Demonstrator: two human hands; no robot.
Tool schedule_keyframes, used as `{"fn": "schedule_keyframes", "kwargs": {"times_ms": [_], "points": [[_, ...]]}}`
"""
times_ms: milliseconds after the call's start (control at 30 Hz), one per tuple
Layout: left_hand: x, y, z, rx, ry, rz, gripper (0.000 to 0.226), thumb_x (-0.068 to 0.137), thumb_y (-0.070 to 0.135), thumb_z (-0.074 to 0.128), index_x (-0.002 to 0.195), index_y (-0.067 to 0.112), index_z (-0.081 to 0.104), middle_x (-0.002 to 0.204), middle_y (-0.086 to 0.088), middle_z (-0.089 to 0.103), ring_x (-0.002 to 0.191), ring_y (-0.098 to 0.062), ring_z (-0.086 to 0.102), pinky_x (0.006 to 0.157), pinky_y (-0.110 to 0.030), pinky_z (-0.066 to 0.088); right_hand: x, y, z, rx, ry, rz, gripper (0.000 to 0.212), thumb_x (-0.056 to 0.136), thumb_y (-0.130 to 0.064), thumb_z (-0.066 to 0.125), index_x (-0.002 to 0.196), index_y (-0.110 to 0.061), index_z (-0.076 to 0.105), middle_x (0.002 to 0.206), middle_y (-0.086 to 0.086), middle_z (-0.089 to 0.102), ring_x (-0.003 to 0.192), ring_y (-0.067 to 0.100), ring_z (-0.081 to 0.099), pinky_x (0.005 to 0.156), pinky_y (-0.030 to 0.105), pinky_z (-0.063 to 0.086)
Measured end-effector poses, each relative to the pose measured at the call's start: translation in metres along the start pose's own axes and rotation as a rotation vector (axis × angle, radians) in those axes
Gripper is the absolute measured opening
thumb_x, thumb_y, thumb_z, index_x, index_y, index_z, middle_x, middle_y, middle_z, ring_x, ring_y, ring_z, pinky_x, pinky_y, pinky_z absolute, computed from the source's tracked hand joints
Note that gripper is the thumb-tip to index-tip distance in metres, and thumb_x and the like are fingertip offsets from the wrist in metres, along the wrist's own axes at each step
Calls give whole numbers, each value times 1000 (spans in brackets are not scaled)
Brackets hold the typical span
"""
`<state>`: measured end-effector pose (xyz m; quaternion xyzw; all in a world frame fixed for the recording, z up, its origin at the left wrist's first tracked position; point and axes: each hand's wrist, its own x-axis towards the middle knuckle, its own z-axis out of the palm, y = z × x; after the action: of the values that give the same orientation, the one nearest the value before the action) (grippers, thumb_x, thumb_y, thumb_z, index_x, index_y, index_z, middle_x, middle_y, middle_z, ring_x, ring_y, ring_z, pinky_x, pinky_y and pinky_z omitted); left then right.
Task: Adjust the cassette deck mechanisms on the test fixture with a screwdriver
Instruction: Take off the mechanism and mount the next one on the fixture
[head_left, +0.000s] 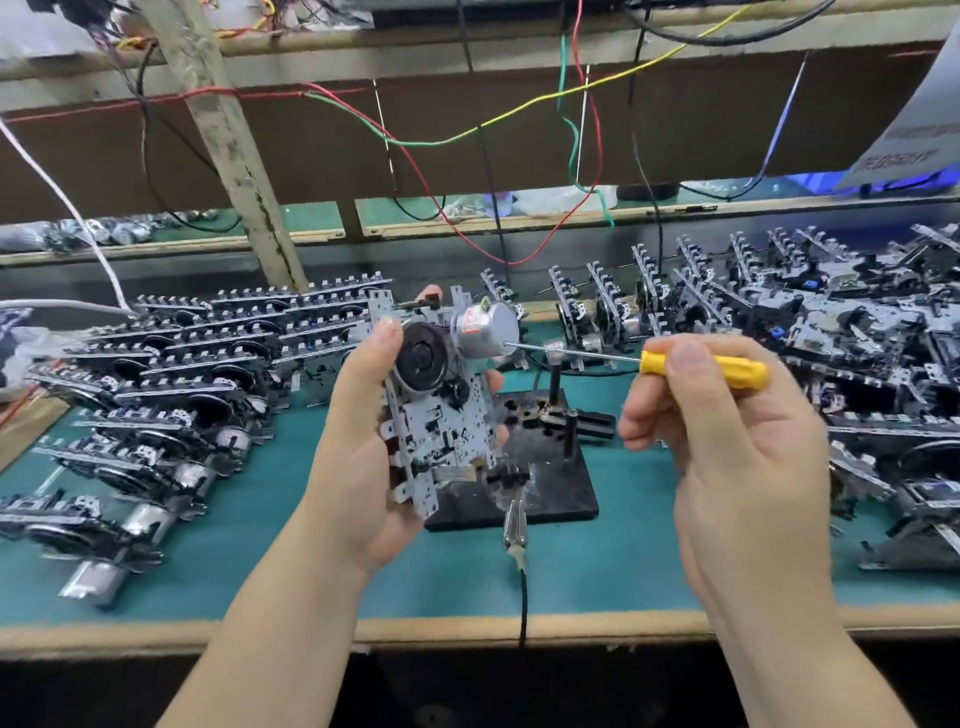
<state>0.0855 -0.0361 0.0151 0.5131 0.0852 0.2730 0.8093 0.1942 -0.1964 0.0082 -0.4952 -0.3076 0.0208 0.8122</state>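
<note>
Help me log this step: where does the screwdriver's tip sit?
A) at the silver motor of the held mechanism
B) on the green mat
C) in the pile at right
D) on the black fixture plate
A: the right hand holds the yellow screwdriver with its tip at the silver motor of the mechanism in the left hand.

Left-edge cassette mechanisms (78, 525) motion-blurred, screwdriver (701, 366) handle partly behind right hand (727, 441) fingers, top-right sign (914, 135) text unreadable.

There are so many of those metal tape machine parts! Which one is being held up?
The cassette deck mechanism gripped upright in the left hand, above the black test fixture. All the others lie on the bench; the screwdriver touches only this one's motor.
</note>
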Motion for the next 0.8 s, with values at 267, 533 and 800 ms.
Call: {"fn": "schedule_keyframes", "kwargs": {"times_ms": [267,533,800], "points": [[-12,-4,-1,-104,-32,72,58,76,64,71,114,21,75,115,-6,71,103,-26,68,85,-49,58,-2,-1,5,43,-6,50,16,100,-22,57,91,-20,69,70,1,66,62,17,61,57,23,50],[-14,-9,2,-188,20,62,54,90,60,42,115,25,74,117,-5,68,104,-29,65,86,-52,56,-9,-4,9,40,-34,67,16,99,-22,57,88,-15,68,67,3,64,58,18,59,53,23,49],[-22,-18,-2,223,90,173,114,62,69,82,151,11,39,139,-20,56,121,-38,58,95,-50,55,-3,-7,8,64,6,164,19,101,-21,56,87,-9,61,59,1,59,49,15,54,46,21,44]]}}
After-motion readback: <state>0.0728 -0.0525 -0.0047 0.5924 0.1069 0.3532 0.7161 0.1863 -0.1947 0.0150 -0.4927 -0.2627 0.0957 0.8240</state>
